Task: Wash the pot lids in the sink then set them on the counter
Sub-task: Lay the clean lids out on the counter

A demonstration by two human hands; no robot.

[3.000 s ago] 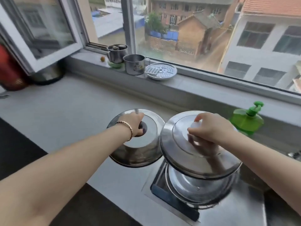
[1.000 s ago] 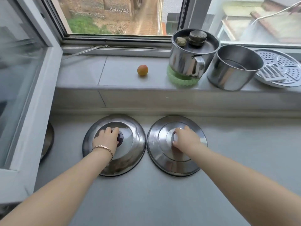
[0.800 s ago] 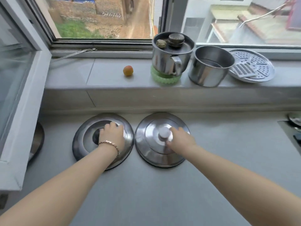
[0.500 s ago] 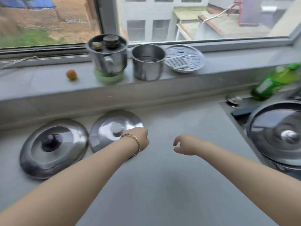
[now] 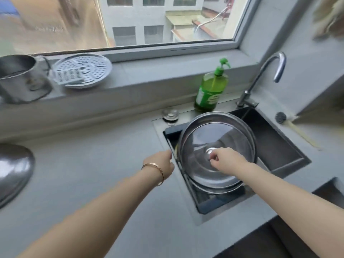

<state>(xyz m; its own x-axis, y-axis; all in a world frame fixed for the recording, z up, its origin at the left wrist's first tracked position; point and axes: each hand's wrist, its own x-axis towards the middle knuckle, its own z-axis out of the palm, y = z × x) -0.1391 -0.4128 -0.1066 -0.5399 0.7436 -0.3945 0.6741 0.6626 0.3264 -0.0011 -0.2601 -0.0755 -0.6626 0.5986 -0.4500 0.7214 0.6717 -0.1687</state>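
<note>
Item: large steel pot lid (image 5: 208, 138), domed, knob (image 5: 210, 151) uppermost. Location: right of centre in the frame, lying tilted across the left part of the black sink (image 5: 279, 146); a second steel rim (image 5: 214, 190) shows just beneath its lower edge.

Right hand (image 5: 226, 162): reaches in from the lower right and sits on the crown of the lid, fingers (image 5: 214, 157) curled onto the knob from its lower right side, pinching it.

Left hand (image 5: 161, 164): enters from the lower left, over the sink's left edge, just beside the lid's left rim. Its back faces the camera and the fingers curl away out of sight; whether they touch the rim or hold anything cannot be told. Thin gold bracelet (image 5: 155, 169) on the wrist.

Desk (image 5: 93, 164): grey, surrounding the sink. Another steel lid (image 5: 13, 170) lies at the left edge of the frame, well apart from both hands. Round sink strainer (image 5: 170, 114) near the sink's upper left corner. Green soap bottle (image 5: 212, 90) with pump upright behind the sink. Curved chrome tap (image 5: 264, 75) at the sink's upper right. Dark-headed brush (image 5: 283, 118) lying right of the sink.

Window sill, upper left: steel mug (image 5: 20, 79); perforated steamer plate (image 5: 81, 71) just beside it
</note>
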